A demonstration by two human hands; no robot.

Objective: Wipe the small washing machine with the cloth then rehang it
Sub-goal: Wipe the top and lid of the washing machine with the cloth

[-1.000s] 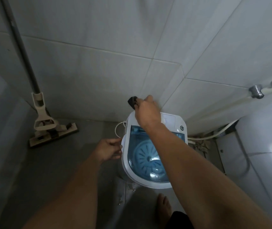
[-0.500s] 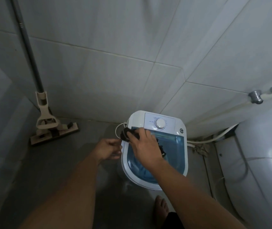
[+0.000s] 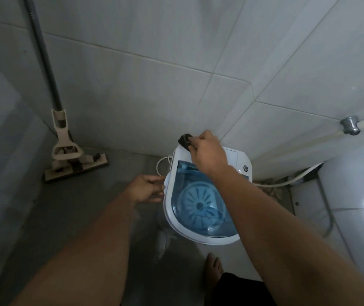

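A small white washing machine (image 3: 172, 226) with a clear blue lid stands on the floor in the tiled corner. My right hand (image 3: 207, 154) presses a dark cloth (image 3: 184, 139) onto the machine's far top edge, over the control panel. Only a small bunched end of the cloth shows past my fingers. My left hand (image 3: 146, 188) rests against the machine's left rim with its fingers curled on the edge.
A flat mop (image 3: 70, 160) leans against the left wall, head on the floor. A white hose (image 3: 287, 182) runs behind the machine toward a wall tap (image 3: 350, 125). A white fixture (image 3: 362, 206) fills the right side. My bare foot (image 3: 214, 267) stands near the machine.
My right hand slid the cloth from the lid's near-left part back up to the far top edge. The left hand stayed on the left rim.
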